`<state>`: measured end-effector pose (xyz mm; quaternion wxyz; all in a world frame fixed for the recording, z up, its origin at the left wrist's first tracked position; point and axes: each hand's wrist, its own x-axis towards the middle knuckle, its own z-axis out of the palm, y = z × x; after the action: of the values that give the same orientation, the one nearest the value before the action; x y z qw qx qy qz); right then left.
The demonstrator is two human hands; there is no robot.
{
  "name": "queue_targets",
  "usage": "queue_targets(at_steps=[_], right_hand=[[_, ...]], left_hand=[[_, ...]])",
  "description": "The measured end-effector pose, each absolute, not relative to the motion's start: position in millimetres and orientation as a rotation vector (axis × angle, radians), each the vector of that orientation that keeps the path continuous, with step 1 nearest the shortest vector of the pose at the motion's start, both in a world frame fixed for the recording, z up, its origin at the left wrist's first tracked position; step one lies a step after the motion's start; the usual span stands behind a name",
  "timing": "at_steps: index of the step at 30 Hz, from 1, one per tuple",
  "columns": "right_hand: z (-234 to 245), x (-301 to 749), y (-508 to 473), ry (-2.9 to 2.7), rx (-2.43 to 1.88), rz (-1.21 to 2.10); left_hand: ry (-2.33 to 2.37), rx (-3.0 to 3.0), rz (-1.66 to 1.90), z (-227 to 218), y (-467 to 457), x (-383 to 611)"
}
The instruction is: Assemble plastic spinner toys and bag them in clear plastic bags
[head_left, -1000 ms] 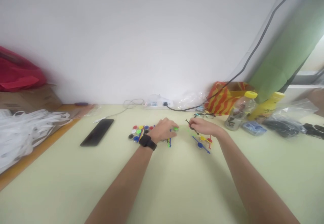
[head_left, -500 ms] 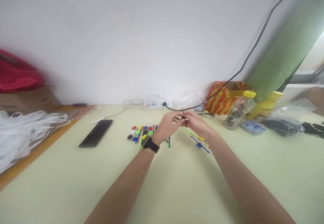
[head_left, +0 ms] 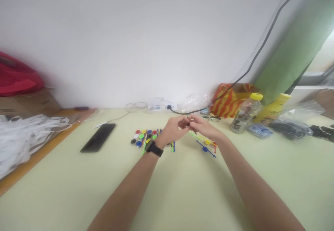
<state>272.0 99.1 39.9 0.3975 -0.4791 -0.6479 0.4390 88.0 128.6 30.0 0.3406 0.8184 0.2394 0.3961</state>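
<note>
My left hand (head_left: 173,130) and my right hand (head_left: 205,127) meet above the table, both closed, fingertips pinching a small black spinner arrow (head_left: 187,116). Only thin dark ends of it show between the fingers; its middle is hidden. Below and left of my left hand lie several small round discs (head_left: 137,136) in red, yellow, blue, white, green and black. Thin coloured arrows (head_left: 173,146) lie among them, partly covered by my left wrist with its black watch (head_left: 153,148). Near my right wrist rests a blue arrow spinner (head_left: 205,149), with yellow and red pieces (head_left: 208,142) beside it.
A black phone (head_left: 98,138) lies left on the pale table (head_left: 167,196). White straps (head_left: 31,138) are heaped at far left. At the back stand a power strip (head_left: 159,106) and a striped bag (head_left: 226,100). Two bottles (head_left: 246,114) and plastic bags (head_left: 292,128) occupy the right.
My fingers have closed in further around the black spinner arrow, which tilts and shows less. My right forearm has shifted slightly, uncovering more of the red piece. The pieces on the table stay put.
</note>
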Motion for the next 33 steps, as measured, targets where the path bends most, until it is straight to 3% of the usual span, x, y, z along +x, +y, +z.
queue_targets(at_steps=[7, 16, 22, 33], right_hand=[[11.1, 295.9, 115.8, -1.978, -1.679, 0.575], [23.1, 344.7, 115.5, -2.026, -1.918, 0.451], [20.8, 371.1, 106.3, -2.065, -2.093, 0.550], [25.3, 361.5, 111.7, -1.961, -1.929, 0.510]], left_hand=[[0.908, 2.410, 0.866, 13.3, 125.1, 93.1], [1.174, 2.690, 0.592, 5.5, 126.7, 86.9], [1.177, 2.716, 0.552, 6.2, 131.9, 78.8], [1.096, 2.640, 0.538, 8.0, 133.5, 74.2]])
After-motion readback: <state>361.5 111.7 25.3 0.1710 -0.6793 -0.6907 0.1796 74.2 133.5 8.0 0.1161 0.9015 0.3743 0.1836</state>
